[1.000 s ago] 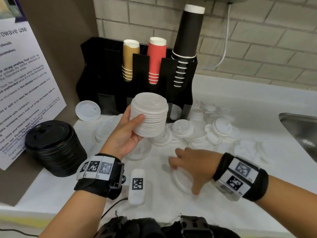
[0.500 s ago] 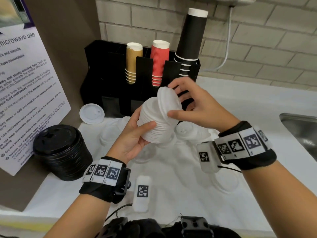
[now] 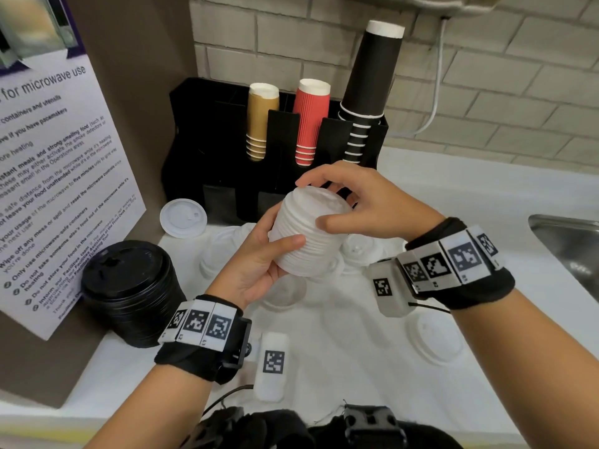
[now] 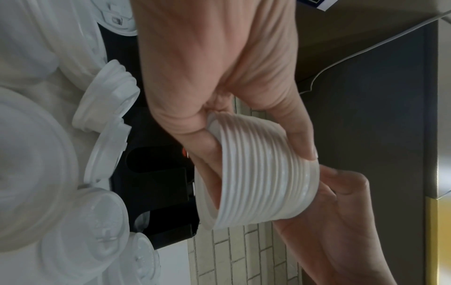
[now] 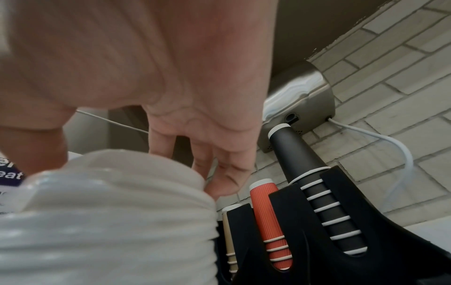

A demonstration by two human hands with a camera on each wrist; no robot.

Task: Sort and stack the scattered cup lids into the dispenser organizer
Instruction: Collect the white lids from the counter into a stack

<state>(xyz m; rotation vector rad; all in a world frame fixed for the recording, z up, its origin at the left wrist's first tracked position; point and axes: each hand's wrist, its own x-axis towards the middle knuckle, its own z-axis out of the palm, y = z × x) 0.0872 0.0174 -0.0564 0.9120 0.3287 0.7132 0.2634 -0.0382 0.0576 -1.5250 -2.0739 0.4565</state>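
Note:
A stack of white lids [image 3: 311,234] [image 4: 263,181] [image 5: 105,217] is held above the counter in front of the black dispenser organizer [image 3: 227,157] [image 5: 341,241]. My left hand [image 3: 259,254] grips the stack from the side and below, thumb across its ribbed edge. My right hand [image 3: 353,202] curls over the top of the stack, fingers and thumb round the uppermost lid. Several loose white lids [image 3: 183,218] [image 4: 107,100] lie scattered on the white counter [image 3: 340,335]. A stack of black lids [image 3: 129,286] stands at the left.
Brown, red and black cup stacks [image 3: 311,121] fill the organizer's upper slots. A printed notice [image 3: 55,176] leans at the left. A steel sink [image 3: 570,247] lies at the right. A cable and a steel wall unit [image 5: 297,104] hang above.
My right hand picked a lid off the counter, brought it up and set it flat on top of the stack. My left hand has kept hold of the stack.

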